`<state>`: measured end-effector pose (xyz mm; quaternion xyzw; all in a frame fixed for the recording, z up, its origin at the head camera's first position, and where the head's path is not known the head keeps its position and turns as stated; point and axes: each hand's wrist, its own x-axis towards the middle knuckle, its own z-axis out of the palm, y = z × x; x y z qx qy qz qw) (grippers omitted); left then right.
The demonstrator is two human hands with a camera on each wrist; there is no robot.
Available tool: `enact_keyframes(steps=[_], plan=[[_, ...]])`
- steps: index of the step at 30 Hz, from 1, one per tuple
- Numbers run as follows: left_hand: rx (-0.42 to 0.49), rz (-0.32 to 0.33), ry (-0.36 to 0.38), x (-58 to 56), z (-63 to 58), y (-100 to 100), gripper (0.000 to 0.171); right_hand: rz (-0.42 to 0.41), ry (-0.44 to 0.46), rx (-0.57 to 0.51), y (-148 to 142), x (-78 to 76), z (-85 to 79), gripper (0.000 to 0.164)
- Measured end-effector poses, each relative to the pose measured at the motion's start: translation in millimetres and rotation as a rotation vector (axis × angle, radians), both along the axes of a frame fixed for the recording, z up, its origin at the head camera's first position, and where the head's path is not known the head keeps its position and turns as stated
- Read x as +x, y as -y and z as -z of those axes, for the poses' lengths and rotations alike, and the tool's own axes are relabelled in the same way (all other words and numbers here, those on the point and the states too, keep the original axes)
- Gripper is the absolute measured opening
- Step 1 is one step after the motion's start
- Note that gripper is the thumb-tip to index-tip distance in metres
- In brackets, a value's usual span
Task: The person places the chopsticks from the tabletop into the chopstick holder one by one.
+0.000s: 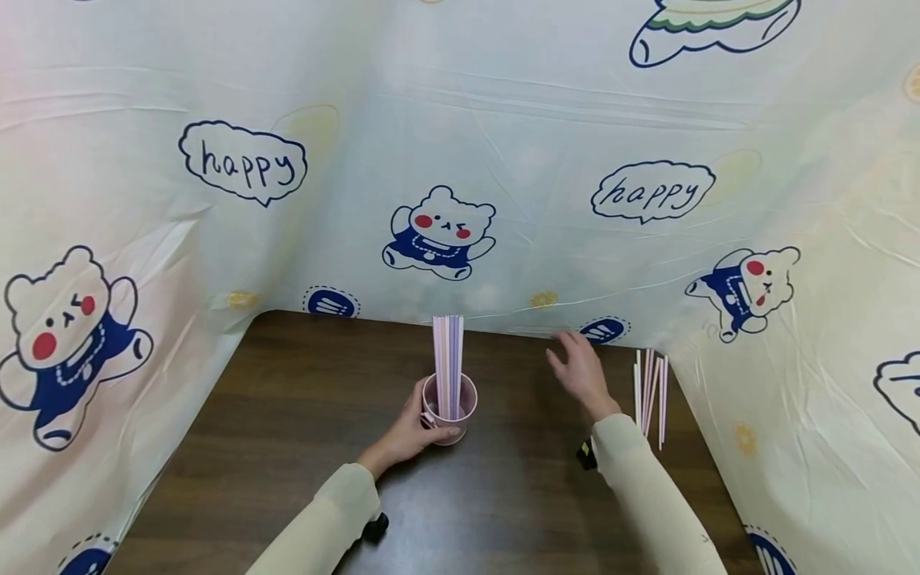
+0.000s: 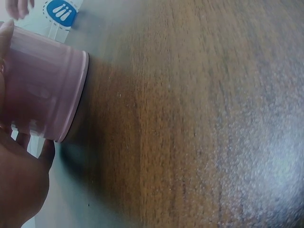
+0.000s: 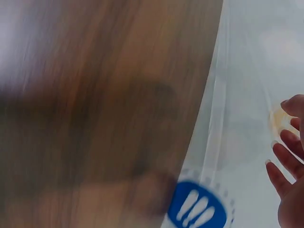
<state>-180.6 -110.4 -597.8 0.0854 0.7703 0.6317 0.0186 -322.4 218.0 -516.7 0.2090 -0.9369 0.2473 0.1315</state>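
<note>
A pink mug (image 1: 450,435) stands on the table, with a bundle of striped drinking straws (image 1: 449,363) upright in it. My left hand (image 1: 413,427) grips the mug from its left side, thumb across the front. In the left wrist view the fingers wrap round the pink mug (image 2: 42,80) near its base. My right hand (image 1: 578,371) is held over the table's far right part, holding nothing; in the right wrist view its fingers (image 3: 280,178) are relaxed and spread. Right of that hand, several loose straws (image 1: 649,391) lie on the table, partly hidden by the right sleeve.
The dark wooden table (image 1: 302,399) ends at the back against a pale printed cloth (image 1: 345,184), which also hangs along both sides. Light sleeves (image 1: 323,511) cover both forearms, and a black strap device (image 1: 587,455) shows under the right wrist.
</note>
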Motion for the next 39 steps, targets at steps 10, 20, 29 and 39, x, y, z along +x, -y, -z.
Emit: enact_keyframes(steps=[10,20,29,39], plan=[[-0.005,-0.009,-0.021,-3.6,-1.2,2.9,0.104,0.170,0.017,0.120,-65.4,-20.0,4.1,0.049],[-0.006,-0.002,-0.018,-3.7,2.7,1.5,0.103,0.289,0.146,0.176,-107.6,-24.4,35.5,0.062],[0.007,-0.002,-0.033,2.2,6.7,0.4,0.102,0.388,0.485,0.079,-129.4,-14.5,61.5,0.078],[0.042,0.010,-0.080,1.1,6.9,0.3,0.102,0.447,0.484,0.028,-138.9,-15.8,83.0,0.078]])
